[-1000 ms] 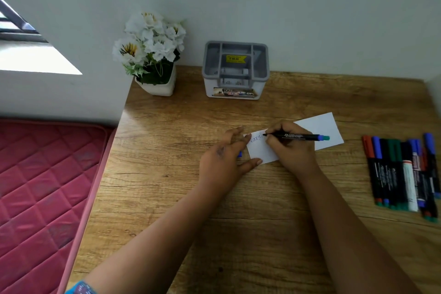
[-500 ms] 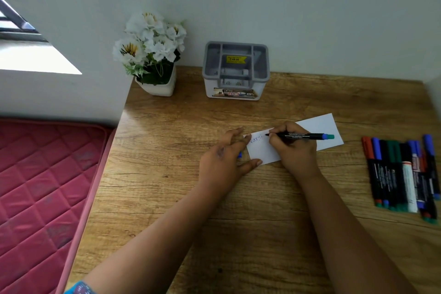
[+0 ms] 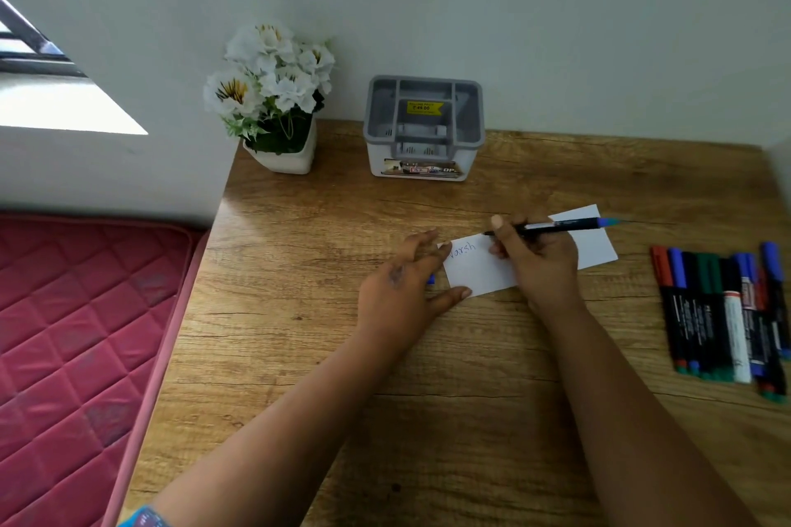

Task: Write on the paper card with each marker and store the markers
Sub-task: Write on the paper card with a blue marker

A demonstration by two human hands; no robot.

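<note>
A white paper card [image 3: 479, 270] lies in the middle of the wooden desk [image 3: 428, 377] with blue handwriting near its left end. My right hand [image 3: 537, 259] grips a black marker with a blue end [image 3: 560, 226], its tip over the card's upper edge. My left hand [image 3: 404, 295] presses flat on the card's left edge, fingers spread; a small blue piece [image 3: 430, 279], perhaps the cap, peeks from under it. A row of several markers [image 3: 723, 312] lies at the desk's right side. A grey and white compartment holder [image 3: 423, 128] stands at the back.
A white pot of white flowers [image 3: 278, 98] sits at the desk's back left corner, against the wall. A red quilted mattress [image 3: 77, 334] lies below the desk's left edge. Bare wood stretches in front of the card.
My right hand with the marker has shifted right along the card, and more blue letters show on it. The left hand has stayed put.
</note>
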